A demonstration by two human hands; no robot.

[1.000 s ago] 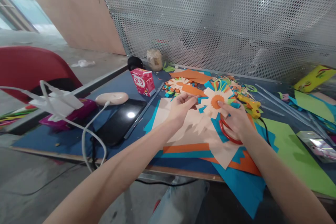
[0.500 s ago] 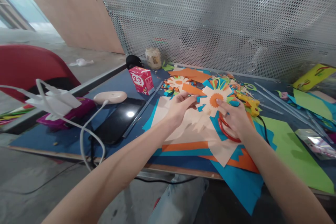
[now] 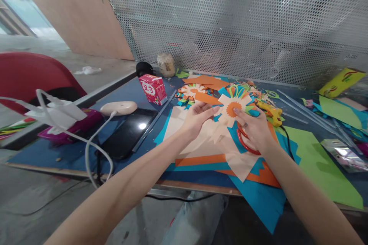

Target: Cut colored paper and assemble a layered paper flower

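A layered paper flower [image 3: 233,107] with cream petals and an orange centre lies on the blue table. My right hand [image 3: 253,130] rests beside it, index fingertip touching the orange centre, while its other fingers pass through red scissors [image 3: 243,141]. My left hand [image 3: 197,116] is just left of the flower, fingers curled around the edge of a cream paper sheet [image 3: 207,138] near the flower's petals. Orange and blue paper sheets [image 3: 201,160] lie under the cream one.
A yellow glue gun [image 3: 271,113] sits right of the flower. A second paper flower [image 3: 194,91], a red carton [image 3: 153,89], a black tablet [image 3: 130,132], a white charger with cable [image 3: 60,113], green paper [image 3: 319,164] and a perforated metal screen [image 3: 230,23] surround the work area.
My right index finger slid from the flower's edge onto its orange centre. Both hands and the flower drifted slightly left in view as the camera shifted.
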